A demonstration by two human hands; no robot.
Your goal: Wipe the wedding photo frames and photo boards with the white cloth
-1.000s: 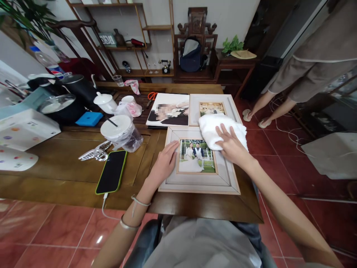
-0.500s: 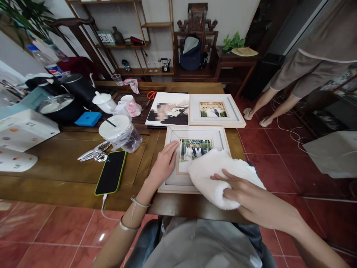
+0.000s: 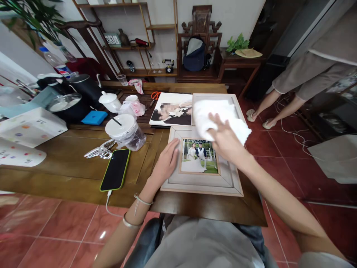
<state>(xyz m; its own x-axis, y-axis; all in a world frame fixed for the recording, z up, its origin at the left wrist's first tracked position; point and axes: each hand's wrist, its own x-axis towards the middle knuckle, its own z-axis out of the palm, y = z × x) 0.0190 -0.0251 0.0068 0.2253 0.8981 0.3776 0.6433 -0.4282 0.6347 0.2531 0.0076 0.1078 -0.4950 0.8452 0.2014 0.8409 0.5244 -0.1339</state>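
A grey-white picture frame [image 3: 200,186] lies face up near the table's front edge, holding a photo [image 3: 198,156] of a couple outdoors. My left hand [image 3: 167,158] rests along its left side, fingers stretched out and lying on the border. In my right hand [image 3: 223,136] is a fluffy white cloth [image 3: 208,113], bunched under the fingers. It lies over the upper right of this frame and across a second pale frame [image 3: 232,99] behind, whose picture it hides. Left of that second frame sits a photo print or album [image 3: 175,111] with a partly blurred picture.
On the table [image 3: 72,186] to the left are a charging phone [image 3: 115,169], silver hair clip [image 3: 102,149], lidded drink cup [image 3: 125,130], blue box [image 3: 94,117], white teapot [image 3: 109,101] and orange-handled scissors [image 3: 155,96]. Another person's legs [image 3: 281,95] stand at the right.
My right hand has moved the white cloth up and away from me, off the near frame's lower right and onto the far frame. My left hand stays on the near frame's left side.
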